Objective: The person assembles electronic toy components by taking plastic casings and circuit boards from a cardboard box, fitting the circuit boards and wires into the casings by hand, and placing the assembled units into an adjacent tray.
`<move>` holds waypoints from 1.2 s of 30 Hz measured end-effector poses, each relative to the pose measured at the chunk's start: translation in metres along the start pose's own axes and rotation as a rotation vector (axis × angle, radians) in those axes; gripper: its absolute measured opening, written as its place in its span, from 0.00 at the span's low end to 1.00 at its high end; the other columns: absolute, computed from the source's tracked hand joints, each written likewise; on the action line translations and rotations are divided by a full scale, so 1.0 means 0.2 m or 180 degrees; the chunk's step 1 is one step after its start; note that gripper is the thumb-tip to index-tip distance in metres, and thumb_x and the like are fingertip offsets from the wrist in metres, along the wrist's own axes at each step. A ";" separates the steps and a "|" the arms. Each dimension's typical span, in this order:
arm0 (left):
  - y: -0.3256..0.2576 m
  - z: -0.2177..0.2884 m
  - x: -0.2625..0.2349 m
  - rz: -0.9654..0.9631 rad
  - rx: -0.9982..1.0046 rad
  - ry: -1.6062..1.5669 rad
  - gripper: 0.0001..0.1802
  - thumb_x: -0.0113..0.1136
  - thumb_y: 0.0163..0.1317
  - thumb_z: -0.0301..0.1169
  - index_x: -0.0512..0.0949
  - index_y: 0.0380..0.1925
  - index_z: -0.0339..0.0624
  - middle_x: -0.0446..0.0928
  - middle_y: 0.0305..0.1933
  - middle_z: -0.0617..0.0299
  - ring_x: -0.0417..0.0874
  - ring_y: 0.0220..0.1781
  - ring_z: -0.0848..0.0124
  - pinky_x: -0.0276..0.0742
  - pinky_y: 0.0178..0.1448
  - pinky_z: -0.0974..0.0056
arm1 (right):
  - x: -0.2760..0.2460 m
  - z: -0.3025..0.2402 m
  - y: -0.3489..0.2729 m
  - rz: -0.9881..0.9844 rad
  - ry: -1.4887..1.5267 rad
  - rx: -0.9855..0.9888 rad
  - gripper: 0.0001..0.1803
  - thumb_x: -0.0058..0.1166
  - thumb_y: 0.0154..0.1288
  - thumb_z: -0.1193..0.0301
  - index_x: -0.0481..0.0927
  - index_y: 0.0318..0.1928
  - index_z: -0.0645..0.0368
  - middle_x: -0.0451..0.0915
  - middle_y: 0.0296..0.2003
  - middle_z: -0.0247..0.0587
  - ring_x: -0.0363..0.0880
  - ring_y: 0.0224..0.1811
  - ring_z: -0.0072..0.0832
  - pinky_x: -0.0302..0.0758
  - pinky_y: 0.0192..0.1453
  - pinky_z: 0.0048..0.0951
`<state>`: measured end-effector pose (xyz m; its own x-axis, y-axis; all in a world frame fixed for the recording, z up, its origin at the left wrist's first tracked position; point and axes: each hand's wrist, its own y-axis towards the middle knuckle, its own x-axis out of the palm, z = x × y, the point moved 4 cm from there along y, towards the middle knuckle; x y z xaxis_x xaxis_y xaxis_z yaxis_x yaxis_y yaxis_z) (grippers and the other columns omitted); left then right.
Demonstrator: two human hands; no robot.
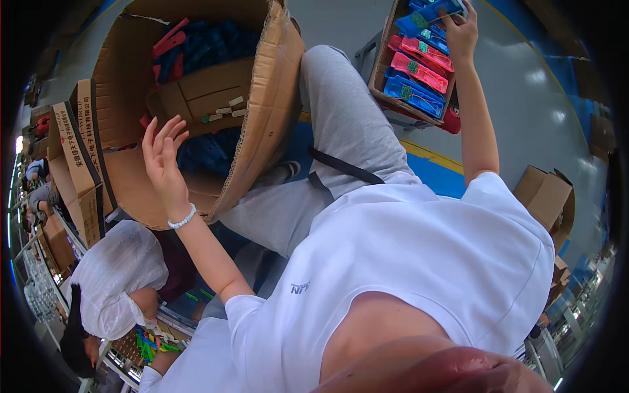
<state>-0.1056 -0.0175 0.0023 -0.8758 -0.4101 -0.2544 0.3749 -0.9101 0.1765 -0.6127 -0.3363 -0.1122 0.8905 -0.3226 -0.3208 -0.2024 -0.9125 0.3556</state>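
My right hand [462,31], at the upper right, pinches a blue plastic shell [415,24] above a shallow cardboard box [375,80]. In that box lie blue shells [411,95] and pinkish-red shells [419,71] in a stack, with small green circuit boards and thin wires on them. My left hand [165,156] is raised, fingers spread and holding nothing, over the opening of a large carton [265,98]. Dark blue plastic parts [226,47] and a few red parts [169,40] fill part of this carton. Several small white-and-green pieces [226,111] rest on a cardboard flap inside.
The shallow box stands on a grey stand [369,51] beyond my knee. Folded cartons [78,150] lean at the left. A co-worker in a white head covering [121,268] sits close at the lower left, near colourful small parts [154,344]. Another carton [542,196] is at the right.
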 end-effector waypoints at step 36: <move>0.06 -0.35 0.02 -0.0976 -0.0801 0.0633 0.19 0.54 0.73 0.30 0.74 0.60 0.34 0.81 0.52 0.56 0.81 0.54 0.68 0.73 0.63 0.65 | -0.26 0.25 -0.06 -0.0350 -0.0455 0.1095 0.27 0.63 0.62 0.60 0.78 0.54 0.67 0.85 0.37 0.57 0.88 0.33 0.43 0.83 0.46 0.39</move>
<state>-0.0834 -0.0337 -0.0635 -0.8918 -0.0997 -0.4414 0.1906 -0.9674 -0.1666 -0.6773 -0.3204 -0.1428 0.8537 -0.2279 -0.4683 -0.2554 -0.9668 0.0049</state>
